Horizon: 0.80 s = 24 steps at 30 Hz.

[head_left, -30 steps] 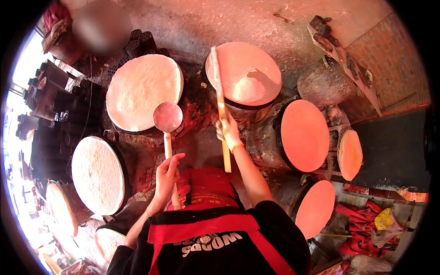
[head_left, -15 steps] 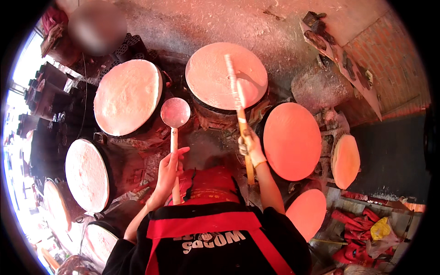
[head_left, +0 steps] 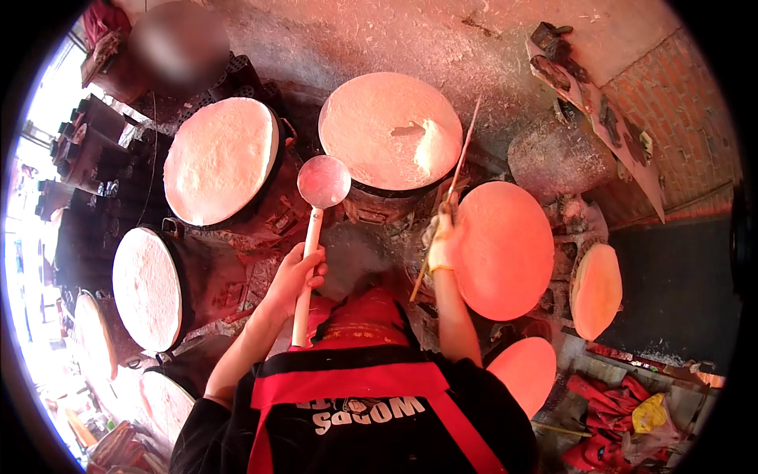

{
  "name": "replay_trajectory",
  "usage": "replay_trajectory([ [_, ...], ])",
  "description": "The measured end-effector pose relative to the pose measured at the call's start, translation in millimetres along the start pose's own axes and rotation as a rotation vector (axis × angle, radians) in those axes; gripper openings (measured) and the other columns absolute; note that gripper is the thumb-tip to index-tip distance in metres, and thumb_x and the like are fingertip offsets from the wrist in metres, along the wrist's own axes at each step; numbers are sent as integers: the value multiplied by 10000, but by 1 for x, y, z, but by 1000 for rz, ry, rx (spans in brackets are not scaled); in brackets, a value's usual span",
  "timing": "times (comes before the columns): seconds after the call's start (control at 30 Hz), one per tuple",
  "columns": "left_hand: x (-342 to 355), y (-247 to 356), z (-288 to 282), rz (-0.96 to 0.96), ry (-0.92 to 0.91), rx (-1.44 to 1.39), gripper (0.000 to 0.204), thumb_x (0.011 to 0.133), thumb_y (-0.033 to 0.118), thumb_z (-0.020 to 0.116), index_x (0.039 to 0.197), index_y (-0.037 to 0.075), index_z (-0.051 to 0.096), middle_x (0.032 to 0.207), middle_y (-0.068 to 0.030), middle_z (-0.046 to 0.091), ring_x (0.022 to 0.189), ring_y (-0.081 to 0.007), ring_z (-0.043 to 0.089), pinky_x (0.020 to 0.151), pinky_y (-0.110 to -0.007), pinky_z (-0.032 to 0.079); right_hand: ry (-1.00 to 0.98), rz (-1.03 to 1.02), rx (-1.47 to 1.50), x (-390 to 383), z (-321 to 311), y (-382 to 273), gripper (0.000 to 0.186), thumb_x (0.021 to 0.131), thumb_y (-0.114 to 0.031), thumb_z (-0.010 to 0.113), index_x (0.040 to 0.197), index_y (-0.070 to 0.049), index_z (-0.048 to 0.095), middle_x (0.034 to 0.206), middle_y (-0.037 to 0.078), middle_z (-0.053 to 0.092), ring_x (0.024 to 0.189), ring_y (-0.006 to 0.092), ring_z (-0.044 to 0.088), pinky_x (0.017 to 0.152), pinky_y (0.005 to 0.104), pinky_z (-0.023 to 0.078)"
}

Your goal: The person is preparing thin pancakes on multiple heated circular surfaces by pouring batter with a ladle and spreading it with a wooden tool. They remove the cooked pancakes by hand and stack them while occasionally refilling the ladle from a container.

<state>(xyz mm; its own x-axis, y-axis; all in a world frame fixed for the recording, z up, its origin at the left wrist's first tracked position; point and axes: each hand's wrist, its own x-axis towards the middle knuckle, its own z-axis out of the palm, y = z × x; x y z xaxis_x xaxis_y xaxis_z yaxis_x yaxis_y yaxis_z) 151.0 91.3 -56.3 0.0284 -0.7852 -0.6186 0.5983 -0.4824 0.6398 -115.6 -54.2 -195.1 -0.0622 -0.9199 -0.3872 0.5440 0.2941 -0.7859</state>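
My left hand [head_left: 296, 276] is closed round the pale handle of a ladle [head_left: 324, 182], whose round bowl points away from me. In my right hand [head_left: 442, 237] is a long, thin wooden spatula [head_left: 466, 150], turned edge-on. Its far end stands just off the right rim of the far middle griddle. A pale round sheet of batter [head_left: 363, 126] covers that griddle, with a torn dark gap and a bright raised flap at its right. A yellow band circles my right wrist. Close by my right hand lies a smooth reddish round sheet [head_left: 505, 253] on another griddle.
More round griddles ring me: one with a pale sheet [head_left: 221, 162] at far left, another [head_left: 148, 288] nearer left, and others at right [head_left: 596, 292] and near right [head_left: 527, 375]. A sloping board [head_left: 600, 118] stands at far right. Red and yellow bags [head_left: 624, 419] lie at near right.
The wooden spatula has lifted off the far middle sheet and swung right, turning edge-on. A torn gap and flap show there now. The ladle has shifted slightly right.
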Motion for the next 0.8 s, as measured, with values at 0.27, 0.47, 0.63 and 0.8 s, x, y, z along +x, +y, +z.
replay_trajectory([
  [0.27,21,10,0,-72,-117,111,157,932,177,532,964,43,458,767,-8,452,571,-63,411,415,-164,300,74,50,-227,11,30,-25,314,918,-206,562,1232,-211,559,535,-50,433,327,67,320,306,233,268],
  [0.47,81,23,-3,-16,-129,313,201,934,230,496,966,32,503,752,-9,484,522,-70,407,430,-202,337,-114,256,-357,-31,26,-33,300,926,-162,549,1218,-224,571,564,-94,467,343,45,337,318,229,248],
  [0.63,185,26,17,111,-168,459,167,895,161,518,826,26,446,693,-44,467,457,-119,417,405,-259,365,106,21,-165,-55,3,3,362,922,-150,551,1272,-243,535,579,-101,473,364,26,359,315,202,256],
  [0.8,192,-2,90,33,107,368,103,850,31,482,812,-22,403,624,-81,435,448,-171,458,370,-335,407,25,199,-121,-60,37,30,338,903,-263,601,1238,-243,564,482,-60,386,296,66,299,286,236,222],
])
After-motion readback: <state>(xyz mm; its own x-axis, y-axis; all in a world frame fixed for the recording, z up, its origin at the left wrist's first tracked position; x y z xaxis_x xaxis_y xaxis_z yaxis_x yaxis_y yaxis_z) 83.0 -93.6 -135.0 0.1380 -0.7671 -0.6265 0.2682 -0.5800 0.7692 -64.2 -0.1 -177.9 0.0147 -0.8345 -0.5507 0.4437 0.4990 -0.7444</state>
